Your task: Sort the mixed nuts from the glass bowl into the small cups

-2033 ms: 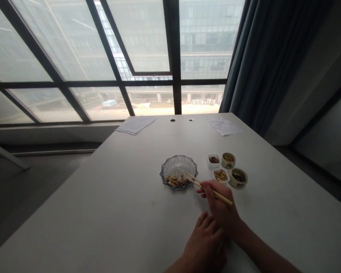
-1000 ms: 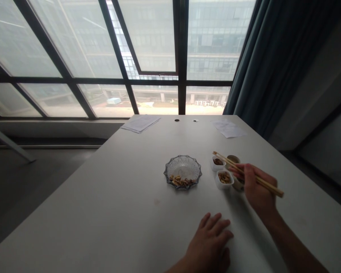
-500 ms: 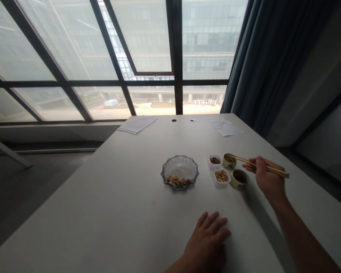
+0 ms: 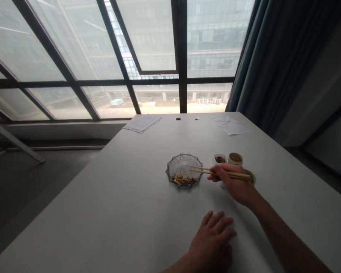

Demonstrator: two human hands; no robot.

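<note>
My right hand [image 4: 234,184] grips a pair of wooden chopsticks [image 4: 206,171], whose slightly parted tips are over the right side of a glass bowl [image 4: 169,167] with a scalloped rim. Nothing is visible between the tips. Small brown and tan dried pieces [image 4: 183,179] lie along the bowl's near side. Just beyond my hand are a white plastic cup [image 4: 219,156] with dark brown pieces and a tan round pot [image 4: 235,158] with brown contents. My hand mostly hides a second tan pot [image 4: 252,176] and another white cup. My left hand [image 4: 213,235] rests on the table, fingers spread.
The white table [image 4: 116,204] stretches toward the windows. Stacked papers [image 4: 142,123] lie at its far left and loose sheets [image 4: 230,125] at its far right. Two round holes are near the back edge. A dark curtain [image 4: 261,68] hangs at the right.
My right hand has swung left with the chopsticks, from the far tan pot to over the glass bowl. My left hand stays on the table. The view has shifted slightly.
</note>
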